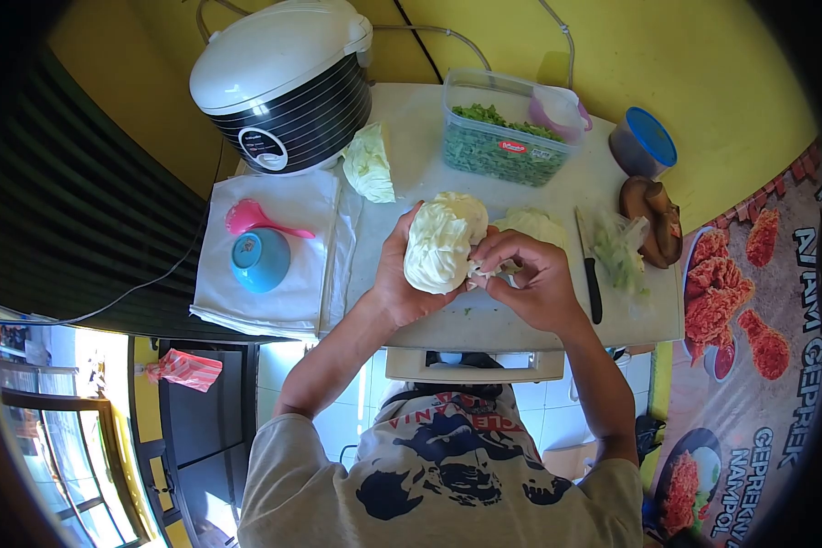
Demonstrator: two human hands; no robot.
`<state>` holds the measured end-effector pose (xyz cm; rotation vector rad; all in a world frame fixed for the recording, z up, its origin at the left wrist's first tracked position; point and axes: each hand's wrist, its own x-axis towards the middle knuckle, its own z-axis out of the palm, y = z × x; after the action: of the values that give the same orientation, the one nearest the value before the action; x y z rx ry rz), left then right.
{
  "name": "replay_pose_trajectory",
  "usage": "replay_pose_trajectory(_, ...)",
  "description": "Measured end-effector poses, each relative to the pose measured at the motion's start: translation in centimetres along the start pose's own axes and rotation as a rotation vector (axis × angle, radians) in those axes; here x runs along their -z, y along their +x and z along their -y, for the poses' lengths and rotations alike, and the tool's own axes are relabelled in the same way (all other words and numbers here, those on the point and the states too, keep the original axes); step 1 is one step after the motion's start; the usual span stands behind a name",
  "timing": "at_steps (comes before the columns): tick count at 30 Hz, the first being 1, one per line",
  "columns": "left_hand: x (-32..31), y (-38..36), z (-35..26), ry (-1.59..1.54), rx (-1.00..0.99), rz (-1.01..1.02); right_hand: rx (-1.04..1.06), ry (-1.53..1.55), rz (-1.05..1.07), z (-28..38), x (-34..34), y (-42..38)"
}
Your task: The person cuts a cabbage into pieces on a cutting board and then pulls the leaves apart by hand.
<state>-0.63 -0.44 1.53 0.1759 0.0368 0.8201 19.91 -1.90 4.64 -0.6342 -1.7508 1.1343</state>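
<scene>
A pale head of cabbage (444, 243) rests in my left hand (398, 274), whose fingers wrap round its left side and underside. My right hand (532, 279) is at the cabbage's lower right, its thumb and fingers pinched on a small whitish piece of cabbage (484, 269). Partly behind the right hand, a pale green cabbage leaf (532, 225) lies on the table. Another loose cabbage leaf (369, 164) lies near the rice cooker. To the right of my right hand is a knife (593, 283) with a black handle.
On the white table (411, 110) stand a rice cooker (288, 100), a clear tub of chopped greens (502, 151) and a blue-lidded container (644, 142). A blue bowl (260, 260) and pink rice paddle (265, 221) lie on white sheets at left. At right are a plastic bag (621, 251) and a brown stone mortar (653, 219).
</scene>
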Motion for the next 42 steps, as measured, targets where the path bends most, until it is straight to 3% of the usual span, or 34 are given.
replay_pose_trajectory(3,-1.6,0.2,0.7,0.199,-0.057,-0.238,-0.177,0.162,-0.031,-0.3,0.1,-0.3)
replay_pose_trajectory(8,1.0,-0.1,-0.3,0.019,0.02,-0.034,-0.331,0.471,-0.168,-0.8,1.9,-1.1)
replay_pose_trajectory(9,0.7,-0.1,-0.7,-0.031,0.034,0.031,-0.281,0.327,-0.221,-0.7,2.3,-1.0)
replay_pose_trajectory(13,-1.4,-1.0,-2.0,0.129,-0.089,-0.146,-0.136,-0.478,-0.424,0.9,2.3,-1.5)
replay_pose_trajectory(16,-0.9,-1.1,-2.1,0.246,-0.198,-0.237,0.231,-0.98,-0.248,-0.1,2.0,-1.7)
replay_pose_trajectory(21,1.4,-0.9,-2.3,0.193,-0.24,-0.242,0.333,-1.335,0.069,-3.0,0.8,-3.2)
replay_pose_trajectory(27,0.8,-1.3,-1.6,0.222,-0.225,-0.186,0.307,-1.169,-0.041,-1.5,0.6,-3.2)
replay_pose_trajectory(30,0.3,-1.2,-1.1,0.374,-0.225,-0.208,0.19,-0.789,-0.095,-1.3,0.9,-2.3)
replay_pose_trajectory(33,-1.1,-0.6,0.1,0.561,-0.288,-0.25,0.161,-0.691,-0.088,0.4,0.1,-0.9)
replay_pose_trajectory(36,-1.3,-0.1,0.9,0.542,-0.291,-0.226,0.276,-0.787,-0.027,1.8,-0.1,0.4)
replay_pose_trajectory(42,-2.5,0.1,1.6,0.586,-0.21,-0.24,0.378,-0.625,-0.065,-0.5,-0.7,0.5)
